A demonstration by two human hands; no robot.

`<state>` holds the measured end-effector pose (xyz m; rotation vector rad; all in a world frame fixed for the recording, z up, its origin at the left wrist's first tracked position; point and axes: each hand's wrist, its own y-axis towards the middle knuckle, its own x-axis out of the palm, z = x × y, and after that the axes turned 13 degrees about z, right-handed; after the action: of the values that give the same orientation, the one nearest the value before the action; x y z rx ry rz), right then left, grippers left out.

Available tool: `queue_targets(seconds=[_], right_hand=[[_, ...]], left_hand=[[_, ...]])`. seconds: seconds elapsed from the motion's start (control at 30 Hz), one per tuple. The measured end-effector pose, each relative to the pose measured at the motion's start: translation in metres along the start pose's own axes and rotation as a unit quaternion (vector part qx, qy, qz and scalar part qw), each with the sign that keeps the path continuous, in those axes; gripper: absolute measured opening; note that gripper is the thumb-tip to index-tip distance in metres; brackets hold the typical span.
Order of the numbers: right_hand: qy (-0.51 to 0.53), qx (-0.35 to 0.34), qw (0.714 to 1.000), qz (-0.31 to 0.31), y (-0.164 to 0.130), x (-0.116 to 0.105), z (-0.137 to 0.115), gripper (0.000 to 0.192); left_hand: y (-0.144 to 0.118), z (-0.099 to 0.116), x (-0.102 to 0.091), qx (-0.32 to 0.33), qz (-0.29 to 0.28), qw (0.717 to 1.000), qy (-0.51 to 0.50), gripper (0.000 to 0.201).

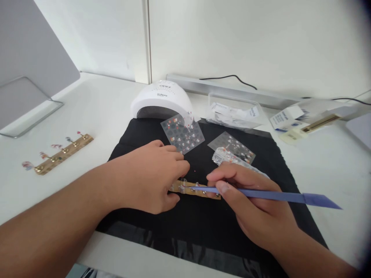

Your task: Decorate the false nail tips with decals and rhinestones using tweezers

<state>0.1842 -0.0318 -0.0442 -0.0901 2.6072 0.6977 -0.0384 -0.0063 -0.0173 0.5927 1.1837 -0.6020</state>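
Note:
My left hand (156, 175) is closed on the left end of a short wooden nail tip stand (213, 195) lying on the black mat. Clear nail tips stand on small metal posts along it. Pinched in my right hand (255, 197) is a slim purple-blue pair of tweezers (269, 195), its slanted flat end pointing right. The fine tip of the tweezers is at a nail tip (182, 187) near my left fingers; whether it touches cannot be made out. Just beyond my hands are a clear nail sticker sheet (185, 137) and another sticker sheet (232, 144), partly under a clear packet (228, 156).
A white nail lamp (162, 98) stands behind the black mat (156, 235). At the left, another wooden stand (65, 154) holds decorated nail tips. A clear box of white packets (233, 112) and a small opened carton (286, 117) sit at the back right. A wire frame (34, 117) is far left.

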Motion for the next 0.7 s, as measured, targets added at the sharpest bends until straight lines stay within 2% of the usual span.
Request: queue_targets(seconds=[0.7], right_hand=[[-0.010, -0.009, 1.000, -0.006, 0.0008, -0.0017, -0.0020, 0.017]], left_hand=[[-0.0014, -0.0002, -0.0056, 0.007, 0.012, 0.999, -0.036, 0.015]])
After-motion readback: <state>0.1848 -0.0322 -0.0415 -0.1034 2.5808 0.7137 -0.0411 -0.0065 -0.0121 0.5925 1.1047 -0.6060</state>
